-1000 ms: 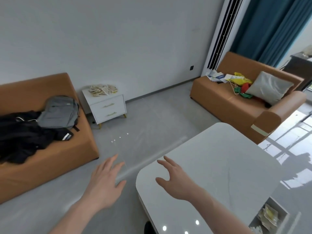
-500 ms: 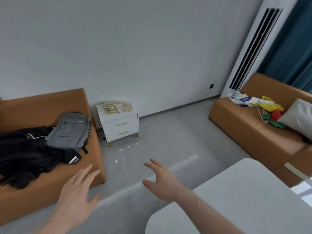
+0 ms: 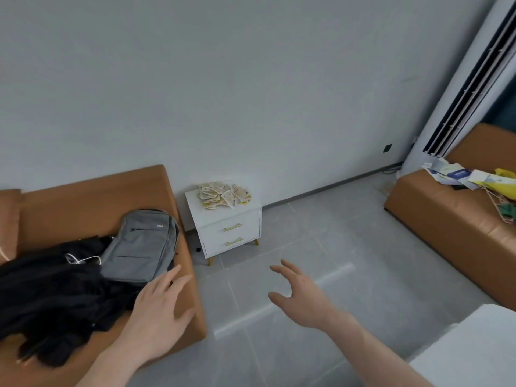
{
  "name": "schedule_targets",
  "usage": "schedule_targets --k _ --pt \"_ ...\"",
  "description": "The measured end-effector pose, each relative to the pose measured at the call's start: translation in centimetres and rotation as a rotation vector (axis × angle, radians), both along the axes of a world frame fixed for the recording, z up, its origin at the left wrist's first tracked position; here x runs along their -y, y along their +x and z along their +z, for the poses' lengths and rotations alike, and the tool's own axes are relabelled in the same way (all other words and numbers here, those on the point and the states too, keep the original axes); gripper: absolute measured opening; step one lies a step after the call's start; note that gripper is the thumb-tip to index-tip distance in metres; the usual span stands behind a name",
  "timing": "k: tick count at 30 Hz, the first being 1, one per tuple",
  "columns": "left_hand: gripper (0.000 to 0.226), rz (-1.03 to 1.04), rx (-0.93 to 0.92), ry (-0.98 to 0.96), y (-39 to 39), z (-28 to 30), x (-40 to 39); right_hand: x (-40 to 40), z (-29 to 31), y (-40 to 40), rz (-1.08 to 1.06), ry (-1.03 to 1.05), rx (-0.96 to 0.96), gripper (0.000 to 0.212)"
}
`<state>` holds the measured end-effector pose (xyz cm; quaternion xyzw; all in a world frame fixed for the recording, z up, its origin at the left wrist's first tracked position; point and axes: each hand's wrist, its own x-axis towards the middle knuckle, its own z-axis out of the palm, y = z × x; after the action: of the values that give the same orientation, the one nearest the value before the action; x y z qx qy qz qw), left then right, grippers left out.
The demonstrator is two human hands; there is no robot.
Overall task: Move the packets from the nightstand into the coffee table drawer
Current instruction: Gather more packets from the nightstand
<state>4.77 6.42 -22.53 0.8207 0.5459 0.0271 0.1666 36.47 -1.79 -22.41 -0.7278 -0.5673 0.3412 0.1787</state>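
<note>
packets on nightstand, both hands empty

packets (image 3: 224, 194): loose heap of pale, yellow-printed sachets, lying on top of the nightstand toward its rear right, by the wall.
nightstand (image 3: 195, 203): white, two drawers with gold handles, both pushed in, on short wooden legs; stands against the wall just beside the end of the left sofa (image 3: 83, 196).
coffee table (image 3: 474, 350): only a white corner shows at lower right; its drawer is out of view.
left hand (image 3: 159, 311): fingers straight and slightly spread, holding nothing, seen over the left sofa's near corner.
right hand (image 3: 300, 296): fingers loosely bent and apart, thumb out, holding nothing, over the grey tiled floor.
grey backpack (image 3: 139, 247): lies on the left sofa, beside black clothing (image 3: 50, 297).
right sofa (image 3: 452, 219): carries papers and coloured items.
</note>
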Motion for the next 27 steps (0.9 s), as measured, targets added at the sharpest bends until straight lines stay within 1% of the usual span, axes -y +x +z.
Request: schedule_targets --k 2,5,10,16,20,27 --pt "0.068 -0.035 -0.015 0.010 0.8 0.6 -3.8 -2.5 0.0 0.3 -0.034 -0.001 -0.013 0.067" --pt "0.066 -0.071 0.015 -0.002 3.0 1.5 -8.9 -5.9 0.0 1.5 -0.067 -0.007 -0.026 0.066" --pt "0.068 -0.129 -0.003 -0.025 7.1 0.8 -17.7 -13.2 -1.1 5.0 -0.107 -0.037 -0.021 0.066" --pt "0.068 -0.086 0.000 -0.065 12.4 -0.6 -28.9 -25.2 -2.6 10.2 -0.078 -0.058 -0.033 0.066" --pt "0.068 -0.036 0.002 -0.076 15.5 -0.9 -35.8 -33.4 -2.4 13.8 -0.026 -0.080 -0.012 0.066" --pt "0.068 0.069 -0.012 -0.112 17.7 -1.9 -44.2 -45.7 -2.1 17.2 0.068 -0.096 0.023 0.067"
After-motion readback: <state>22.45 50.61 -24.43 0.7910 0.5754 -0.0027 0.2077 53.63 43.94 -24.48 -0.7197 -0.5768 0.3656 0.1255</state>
